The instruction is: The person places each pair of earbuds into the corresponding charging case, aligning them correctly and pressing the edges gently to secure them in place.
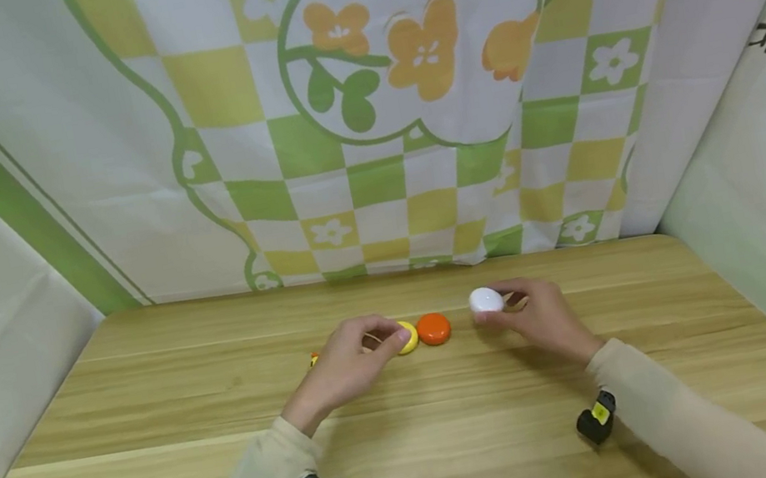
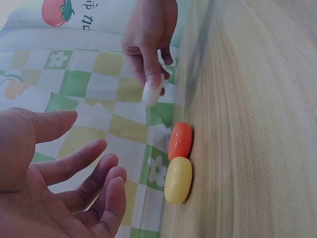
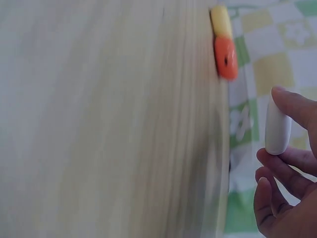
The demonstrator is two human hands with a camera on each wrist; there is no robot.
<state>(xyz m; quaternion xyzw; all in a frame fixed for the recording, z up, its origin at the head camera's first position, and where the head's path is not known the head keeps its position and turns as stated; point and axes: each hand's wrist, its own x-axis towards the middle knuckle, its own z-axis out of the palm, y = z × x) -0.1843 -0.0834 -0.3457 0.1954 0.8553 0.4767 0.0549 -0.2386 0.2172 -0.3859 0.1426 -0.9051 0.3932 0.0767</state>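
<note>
Right hand [image 1: 544, 318] hung raised, thumb and fingers pinching the white disc [image 1: 485, 300] above the bench [image 1: 450, 456]. Left hand [image 1: 352, 362] stood apart from it, fingers spread loosely, seemingly just off the yellow disc [image 2: 178, 180], which touched the orange disc [image 1: 434, 329]. Bench's far edge ran close behind, along checked cloth [image 1: 377, 185]; broad wood lay nearside.

Right hand [image 3: 299, 184] pinches white piece [image 3: 278, 130]; orange piece [image 3: 226, 55] touches yellow piece [image 3: 221, 21].
</note>
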